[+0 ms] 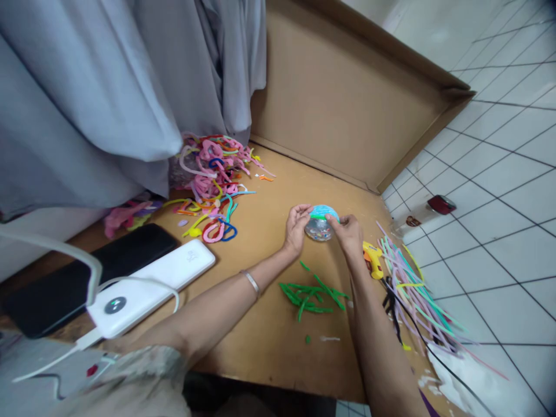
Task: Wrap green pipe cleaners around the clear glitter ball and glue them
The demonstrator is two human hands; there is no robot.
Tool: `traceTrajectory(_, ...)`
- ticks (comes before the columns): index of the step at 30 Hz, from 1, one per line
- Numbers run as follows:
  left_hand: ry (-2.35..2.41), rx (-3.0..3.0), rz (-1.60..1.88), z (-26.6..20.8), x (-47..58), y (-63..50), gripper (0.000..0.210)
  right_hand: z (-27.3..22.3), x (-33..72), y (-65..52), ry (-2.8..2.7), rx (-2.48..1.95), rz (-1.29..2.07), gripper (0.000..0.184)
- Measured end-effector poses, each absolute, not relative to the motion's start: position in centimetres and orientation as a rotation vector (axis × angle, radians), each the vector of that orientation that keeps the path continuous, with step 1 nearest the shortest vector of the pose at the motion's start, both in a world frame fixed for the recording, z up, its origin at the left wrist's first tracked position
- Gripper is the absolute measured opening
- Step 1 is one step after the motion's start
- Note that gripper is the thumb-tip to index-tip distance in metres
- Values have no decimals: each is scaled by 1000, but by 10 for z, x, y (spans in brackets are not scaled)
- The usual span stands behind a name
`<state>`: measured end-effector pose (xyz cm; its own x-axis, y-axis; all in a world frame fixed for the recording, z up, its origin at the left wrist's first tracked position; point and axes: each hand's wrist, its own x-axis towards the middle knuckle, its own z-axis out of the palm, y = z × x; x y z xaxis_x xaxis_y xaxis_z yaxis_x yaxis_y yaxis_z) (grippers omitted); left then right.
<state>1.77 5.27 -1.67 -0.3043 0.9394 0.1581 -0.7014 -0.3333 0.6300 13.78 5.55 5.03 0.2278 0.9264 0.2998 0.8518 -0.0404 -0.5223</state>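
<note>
A small clear rounded container point(319, 231) is held up over the table between my two hands. Its upper part is covered in blue fuzzy material point(324, 211), with a green strip point(318, 218) running along the blue part's lower edge. My left hand point(297, 225) grips the container's left side with bent fingers. On the right side, my right hand point(347, 229) pinches the rim by the end of the green strip, its thumb on the blue part. Small multicoloured bits show through the clear bottom. Short green pipe cleaner pieces point(310, 292) lie on the table below my hands.
To the right lie a yellow glue gun point(372, 259) and a bundle of long pastel pipe cleaners point(417, 301). A tangled colourful pile point(212, 168) sits at back left. Nearer are a white power bank point(152, 289) and a black slab point(95, 272). A cardboard panel point(339, 87) stands behind.
</note>
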Motion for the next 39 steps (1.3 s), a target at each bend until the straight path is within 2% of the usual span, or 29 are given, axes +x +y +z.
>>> traceTrajectory(9, 628, 749, 1855, -22, 16, 56, 40, 52, 134, 52, -1673, -1943, 119, 46)
traceTrajectory(23, 655, 880, 1837, -27, 13, 59, 28, 49, 134, 53, -1664, -1961, 133, 48)
traceTrajectory(31, 685, 923, 1839, -28, 10, 60, 28, 53, 131, 49, -1673, -1990, 133, 46)
traceTrajectory(39, 958, 1079, 1902, -28, 7, 59, 17, 54, 131, 47, -1647, -2013, 171, 46)
